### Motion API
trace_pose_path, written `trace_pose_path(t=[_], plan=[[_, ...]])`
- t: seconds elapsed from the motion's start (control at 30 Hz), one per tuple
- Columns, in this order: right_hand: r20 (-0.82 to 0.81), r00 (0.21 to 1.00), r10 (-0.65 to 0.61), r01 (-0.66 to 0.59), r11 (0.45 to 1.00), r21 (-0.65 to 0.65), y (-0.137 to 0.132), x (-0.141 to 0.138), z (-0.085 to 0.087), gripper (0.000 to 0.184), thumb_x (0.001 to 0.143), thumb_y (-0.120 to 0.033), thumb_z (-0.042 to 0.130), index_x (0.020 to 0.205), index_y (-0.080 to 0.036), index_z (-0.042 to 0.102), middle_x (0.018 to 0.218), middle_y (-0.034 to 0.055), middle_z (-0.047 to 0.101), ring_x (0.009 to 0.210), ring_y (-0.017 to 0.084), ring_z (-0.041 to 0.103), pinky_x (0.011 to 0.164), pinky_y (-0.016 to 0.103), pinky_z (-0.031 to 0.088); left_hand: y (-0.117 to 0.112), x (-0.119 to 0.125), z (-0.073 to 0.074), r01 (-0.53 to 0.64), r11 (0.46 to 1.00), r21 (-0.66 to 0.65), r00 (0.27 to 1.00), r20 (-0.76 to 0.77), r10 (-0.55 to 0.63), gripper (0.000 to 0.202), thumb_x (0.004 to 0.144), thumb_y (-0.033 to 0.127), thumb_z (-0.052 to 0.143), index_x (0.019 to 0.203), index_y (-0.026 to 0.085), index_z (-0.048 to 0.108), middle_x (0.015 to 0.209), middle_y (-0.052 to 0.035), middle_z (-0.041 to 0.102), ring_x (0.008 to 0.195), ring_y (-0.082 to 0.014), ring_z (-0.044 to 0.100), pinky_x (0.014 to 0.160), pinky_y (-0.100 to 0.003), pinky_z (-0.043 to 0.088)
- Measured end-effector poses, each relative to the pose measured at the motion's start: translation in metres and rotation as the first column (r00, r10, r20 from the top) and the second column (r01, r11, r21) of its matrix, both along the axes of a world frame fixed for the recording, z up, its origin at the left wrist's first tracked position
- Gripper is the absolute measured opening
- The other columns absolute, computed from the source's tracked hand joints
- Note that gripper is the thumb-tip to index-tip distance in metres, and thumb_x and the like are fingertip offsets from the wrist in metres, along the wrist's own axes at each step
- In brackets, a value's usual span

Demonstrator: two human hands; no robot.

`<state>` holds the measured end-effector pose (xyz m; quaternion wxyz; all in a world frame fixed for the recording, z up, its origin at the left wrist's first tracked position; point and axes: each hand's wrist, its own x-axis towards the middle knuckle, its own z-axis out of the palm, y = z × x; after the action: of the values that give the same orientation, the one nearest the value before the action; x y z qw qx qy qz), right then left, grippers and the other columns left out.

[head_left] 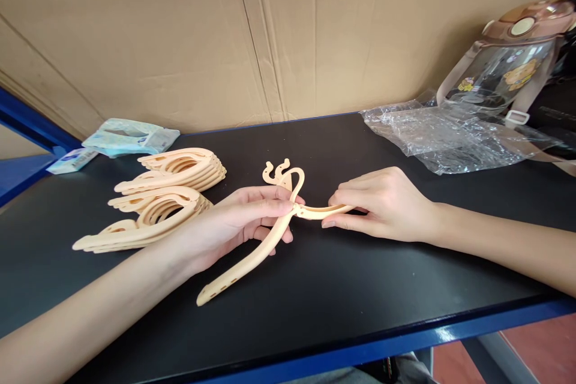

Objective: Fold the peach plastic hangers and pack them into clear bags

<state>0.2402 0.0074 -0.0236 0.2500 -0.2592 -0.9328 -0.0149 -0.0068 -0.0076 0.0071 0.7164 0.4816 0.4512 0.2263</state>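
**Both hands on a peach folding hanger, low over the bench**

The hanger [252, 258] is held between the two hands, just above the black bench [342, 312], mid-surface. Left hand [243, 219]: grip closed around the joint area, thumb on top. The long arm runs down and out below this grip toward the near edge, its end free. Right hand [387, 204]: fingertips pinched tight on the other arm, just right of the left grip. The hooks [276, 171] stick up just behind the left grip.

Risks, as a judgement:
- The thin joint between the two grips looks like the weak spot, and hard bending there could snap or unseat it.
- The right pinch is light, so the arm may slip out.
- The free long end could catch on the bench.

Left of the left grip are two stacks [180, 171] of the same hangers, near the wrist. A tissue pack [130, 135] lies further back-left.

Containers: a clear plastic bag [450, 132] lies behind and right of the right grip, flat, and looks empty. The bottle [508, 66] behind it has its lid on; I cannot tell its contents.
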Motion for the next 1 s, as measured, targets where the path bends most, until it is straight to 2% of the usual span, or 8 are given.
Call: trace_pose_path(t=[0.2,0.37,0.63,0.83,1.0], plan=[[-0.018,1.000,0.000,0.002,0.995,0.103,-0.0014,-0.0003,0.0012,0.038,0.095,-0.046,0.051,0.073,-0.019,0.065,0.056,-0.0034,0.059,0.048,0.008,0.049,0.049,0.024,0.025,0.0009,0.0009,0.0002,-0.006,1.000,0.002,0.999,0.046,0.006,0.008,0.085,0.024,0.068,0.086,0.017,0.068,0.064,0.0010,0.063,0.055,-0.0065,0.057,0.050,-0.011,0.051],[-0.036,0.999,0.010,-0.005,0.987,0.161,-0.0034,-0.0009,0.0013,0.039,0.094,-0.047,0.052,0.071,-0.019,0.065,0.054,-0.0039,0.058,0.046,0.007,0.047,0.049,0.024,0.025,0.0018,-0.0007,0.0020,0.047,0.999,-0.020,0.998,0.032,-0.046,0.010,0.086,0.025,0.066,0.087,0.015,0.068,0.062,0.0003,0.062,0.054,-0.0067,0.056,0.049,-0.011,0.050],[-0.015,1.000,0.010,-0.007,0.989,0.145,-0.0026,-0.0001,0.0010,0.040,0.094,-0.048,0.051,0.072,-0.020,0.067,0.054,-0.0035,0.059,0.046,0.008,0.048,0.048,0.024,0.026,-0.0005,0.0013,0.0023,0.036,0.998,0.051,0.999,0.004,-0.037,0.007,0.088,0.024,0.065,0.085,0.017,0.066,0.068,0.0018,0.062,0.058,-0.0069,0.059,0.055,-0.013,0.050],[-0.006,1.000,0.031,-0.030,0.993,0.113,-0.0033,0.0001,0.0014,0.039,0.095,-0.047,0.050,0.075,-0.021,0.070,0.055,-0.0034,0.060,0.045,0.008,0.046,0.048,0.024,0.026,-0.0012,0.0002,-0.0011,0.009,0.993,0.114,1.000,-0.014,-0.007,0.010,0.083,0.025,0.071,0.083,0.019,0.062,0.083,0.0030,0.063,0.070,-0.0093,0.065,0.061,-0.017,0.050],[0.000,1.000,0.023,-0.023,0.998,0.066,-0.0015,0.0013,0.0011,0.037,0.095,-0.046,0.051,0.077,-0.021,0.071,0.056,-0.0039,0.061,0.045,0.007,0.045,0.048,0.024,0.024,-0.0011,-0.0012,-0.0028,0.019,0.991,0.135,0.999,-0.045,-0.013,0.013,0.083,0.029,0.071,0.086,0.020,0.063,0.094,0.0021,0.064,0.072,-0.0097,0.065,0.065,-0.019,0.050]])
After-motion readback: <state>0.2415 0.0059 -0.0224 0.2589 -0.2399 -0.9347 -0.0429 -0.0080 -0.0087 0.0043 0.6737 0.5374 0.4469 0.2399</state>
